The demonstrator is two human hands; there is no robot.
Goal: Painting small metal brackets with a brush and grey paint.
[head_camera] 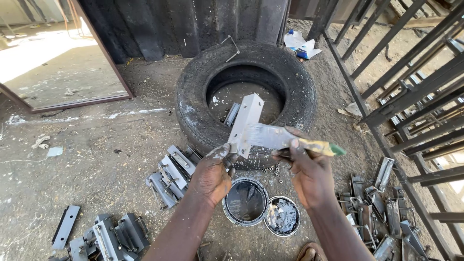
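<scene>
My left hand (212, 171) grips the lower end of a grey-painted metal bracket (246, 121) and holds it up over an old black tyre (193, 96). My right hand (309, 171) holds a paint brush (285, 139) with a green-tipped handle; its grey bristles lie against the bracket's side. Below my hands an open paint tin (245, 202) stands on the ground, with its paint-smeared lid (282, 216) beside it on the right.
Painted grey brackets lie in piles at left (171, 174) and lower left (108, 237). Unpainted metal pieces (377, 208) lie at right beside a dark metal grille (415, 106). A further bracket (232, 114) rests inside the tyre. Corrugated dark sheeting (193, 24) stands behind.
</scene>
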